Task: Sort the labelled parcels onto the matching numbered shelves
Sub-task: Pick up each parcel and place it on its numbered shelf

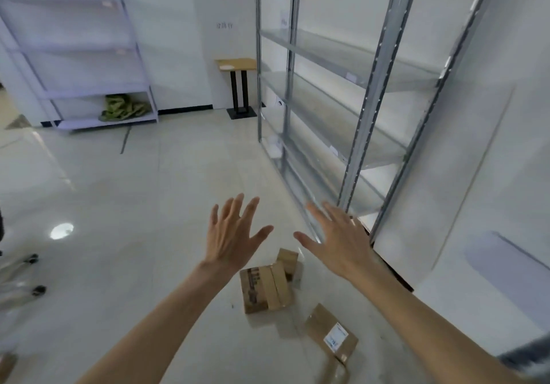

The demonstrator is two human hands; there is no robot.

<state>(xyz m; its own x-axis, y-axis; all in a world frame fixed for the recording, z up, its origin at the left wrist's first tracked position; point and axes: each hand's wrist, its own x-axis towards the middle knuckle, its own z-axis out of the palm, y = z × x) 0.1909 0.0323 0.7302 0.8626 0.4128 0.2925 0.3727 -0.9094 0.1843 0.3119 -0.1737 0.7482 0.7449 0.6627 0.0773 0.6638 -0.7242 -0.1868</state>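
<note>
Both hands are hanging spread above the floor (125, 205), the left hand (235, 234) and right hand (342, 240) each with a wide grip and holding nothing, probably readying to pick. The cardboard parcels (268, 290) are lying on the floor below them, just beside the metal shelves (342, 65), likely dropped there for sorting.
</note>
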